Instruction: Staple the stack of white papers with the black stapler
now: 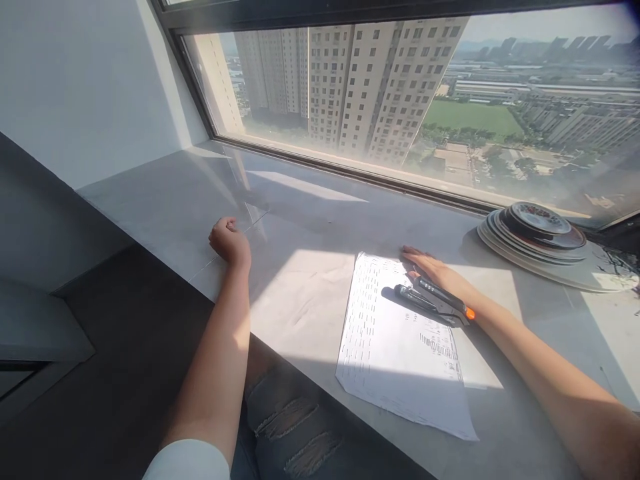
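Observation:
My left hand (229,241) is curled into a fist above the pale marble-look ledge, with nothing visible in it. A sheaf of white printed paper (395,373) lies on the ledge to its right, its lower edge slightly wavy. On the paper's upper right part is a black stapler (435,300) with an orange end, its jaw end pointing left. My right hand (434,268) lies flat just behind the stapler, fingers stretched out by the paper's top right corner. The stapler partly hides this hand's thumb; I cannot tell whether they touch.
A stack of plates (535,233) stands at the right by the window, beside dark thin twigs (620,260). The ledge (300,300) ends at a front edge above my ripped jeans (295,420). A window frame (350,175) runs along the back.

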Available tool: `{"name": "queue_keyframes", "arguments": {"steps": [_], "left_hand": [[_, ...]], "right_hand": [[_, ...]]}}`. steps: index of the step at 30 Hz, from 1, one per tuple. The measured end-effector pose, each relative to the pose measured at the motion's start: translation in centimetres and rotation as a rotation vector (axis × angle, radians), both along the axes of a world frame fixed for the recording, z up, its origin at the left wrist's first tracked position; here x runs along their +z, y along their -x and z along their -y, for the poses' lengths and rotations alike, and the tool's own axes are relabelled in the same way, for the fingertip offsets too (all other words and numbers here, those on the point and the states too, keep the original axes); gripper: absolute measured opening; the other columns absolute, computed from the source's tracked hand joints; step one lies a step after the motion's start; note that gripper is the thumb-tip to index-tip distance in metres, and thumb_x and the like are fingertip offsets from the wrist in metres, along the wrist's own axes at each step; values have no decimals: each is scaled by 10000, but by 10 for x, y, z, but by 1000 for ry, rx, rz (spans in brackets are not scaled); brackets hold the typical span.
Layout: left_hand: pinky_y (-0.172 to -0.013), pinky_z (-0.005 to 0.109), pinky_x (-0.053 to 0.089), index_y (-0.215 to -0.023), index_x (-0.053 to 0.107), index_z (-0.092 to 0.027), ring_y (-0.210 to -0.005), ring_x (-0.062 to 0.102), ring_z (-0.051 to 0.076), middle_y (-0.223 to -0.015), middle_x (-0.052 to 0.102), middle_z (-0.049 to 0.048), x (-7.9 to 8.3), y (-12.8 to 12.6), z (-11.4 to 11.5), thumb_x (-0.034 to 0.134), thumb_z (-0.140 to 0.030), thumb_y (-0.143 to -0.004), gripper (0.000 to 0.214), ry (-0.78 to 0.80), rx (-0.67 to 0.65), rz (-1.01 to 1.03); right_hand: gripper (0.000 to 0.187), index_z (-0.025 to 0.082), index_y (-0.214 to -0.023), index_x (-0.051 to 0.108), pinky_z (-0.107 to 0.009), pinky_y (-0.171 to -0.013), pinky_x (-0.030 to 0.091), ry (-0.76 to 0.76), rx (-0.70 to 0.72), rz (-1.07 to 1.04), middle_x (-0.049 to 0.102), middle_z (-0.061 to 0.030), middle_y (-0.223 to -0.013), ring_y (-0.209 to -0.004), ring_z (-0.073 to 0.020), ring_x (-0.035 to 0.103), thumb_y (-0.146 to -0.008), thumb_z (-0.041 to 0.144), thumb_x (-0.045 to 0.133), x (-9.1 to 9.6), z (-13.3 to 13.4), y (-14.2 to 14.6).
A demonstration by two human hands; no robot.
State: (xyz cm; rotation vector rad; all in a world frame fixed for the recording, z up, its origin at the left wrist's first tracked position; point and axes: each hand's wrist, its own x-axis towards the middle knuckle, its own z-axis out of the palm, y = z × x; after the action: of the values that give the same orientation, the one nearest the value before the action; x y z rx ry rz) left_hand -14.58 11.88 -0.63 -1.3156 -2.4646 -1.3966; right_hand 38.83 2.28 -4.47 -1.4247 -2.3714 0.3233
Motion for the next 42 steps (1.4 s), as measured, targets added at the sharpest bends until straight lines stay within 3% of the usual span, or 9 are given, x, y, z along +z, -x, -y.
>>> {"name": "queue_keyframes", "arguments": {"steps": [7,11,16,21,27,34,39,42], "left_hand": [[-1002,428,482,-1213,648,-195,-1138,700,315,-1102,732,132,5,-9,4,351,-63,-1049,364,-31,78,77],[-994,452,486,-1185,652,-216,-1105,718,330,-1066,741,141,-1,-14,1,378,-84,-1067,326,32,82,98],[-1073,521,459,-950,699,-211,-1205,687,337,-1082,740,133,-6,1,-1,457,33,-902,347,134,123,146],[-1037,439,512,-1081,681,-179,-1218,674,307,-1234,683,154,-1,17,3,385,79,-874,444,-67,360,301],[-1041,430,513,-1097,646,-181,-1196,685,297,-1193,688,145,-2,14,1,373,83,-857,450,-140,401,334],[-1089,533,436,-1027,661,-193,-1208,667,354,-1156,722,174,-7,12,-2,406,-29,-928,320,-74,290,355],[-1020,510,442,-905,641,-202,-1106,685,332,-1064,726,149,-9,12,-4,408,-21,-906,295,-79,335,323],[-938,480,452,-890,659,-183,-985,685,310,-1003,722,154,-9,8,-6,354,5,-908,359,-22,164,184]], "right_hand": [[577,234,-1606,509,-718,-1291,323,-22,85,132,411,-174,-1730,-1598,-388,413,-1108,498,384,-7,-8,-3],[622,201,-1657,429,-716,-1304,283,-37,150,215,357,-193,-1753,-1624,-380,364,-1110,492,375,-8,-20,13],[578,201,-1664,431,-668,-1354,209,-34,247,172,338,-150,-1773,-1652,-333,317,-1132,385,301,-2,-43,72],[578,237,-1672,425,-639,-1376,148,43,442,93,338,-104,-1777,-1668,-300,281,-1122,407,367,10,-65,145],[551,276,-1645,468,-591,-1390,105,44,564,56,323,-60,-1782,-1680,-264,242,-1104,354,398,17,-78,207],[527,287,-1631,468,-582,-1377,223,20,607,-9,365,-55,-1772,-1672,-257,276,-1108,337,421,17,-80,212],[558,276,-1667,418,-594,-1367,250,6,624,-8,348,-79,-1777,-1661,-264,308,-1111,323,444,14,-81,211],[552,262,-1674,429,-590,-1383,196,-53,633,-11,345,-83,-1777,-1674,-272,272,-1129,351,438,13,-79,211]]}}
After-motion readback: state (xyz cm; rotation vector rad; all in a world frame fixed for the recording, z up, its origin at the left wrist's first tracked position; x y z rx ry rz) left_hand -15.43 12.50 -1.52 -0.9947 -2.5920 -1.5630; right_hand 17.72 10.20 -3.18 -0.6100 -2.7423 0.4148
